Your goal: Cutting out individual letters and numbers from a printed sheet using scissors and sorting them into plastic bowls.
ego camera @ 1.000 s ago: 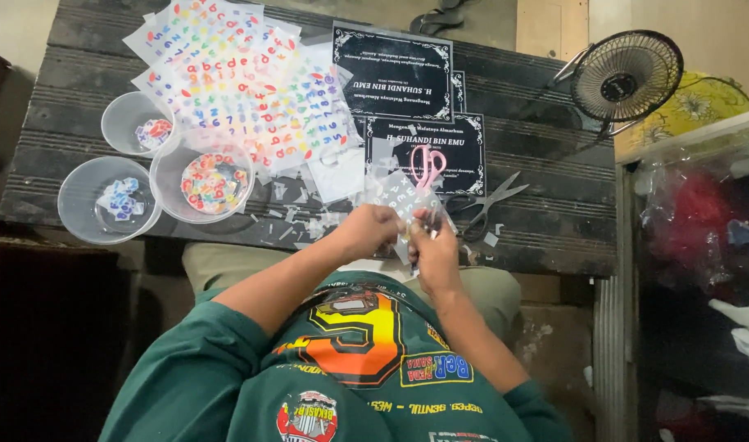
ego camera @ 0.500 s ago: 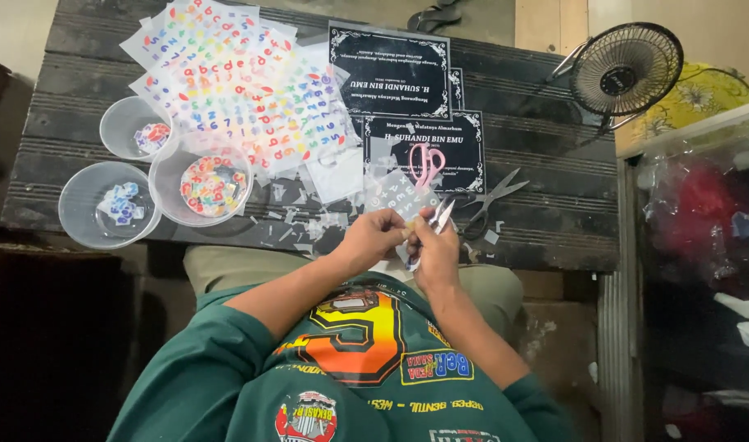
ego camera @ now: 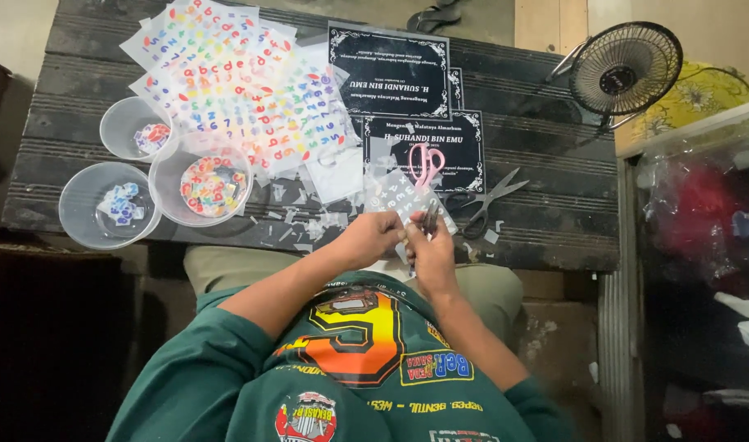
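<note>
My left hand (ego camera: 373, 237) pinches the lower edge of a clear sticker sheet with white letters (ego camera: 403, 199), held just above the front edge of the dark wooden table (ego camera: 546, 221). Close beside it on the right, my right hand (ego camera: 430, 252) grips a thin dark tool (ego camera: 431, 219) whose tip touches the sheet. Both hands meet over my lap, in front of a green jersey.
A heap of coloured letter sticker sheets (ego camera: 235, 82) covers the table's back left. Three clear plastic cups (ego camera: 202, 184) with cut stickers stand at the left. Two black cards (ego camera: 388, 61), pink-handled scissors (ego camera: 426, 160) and grey scissors (ego camera: 489, 200) lie nearby. A small fan (ego camera: 626, 68) stands right.
The view has shifted slightly. My hands stay together on the clear sheet, and the dark tool now shows more upright against it.
</note>
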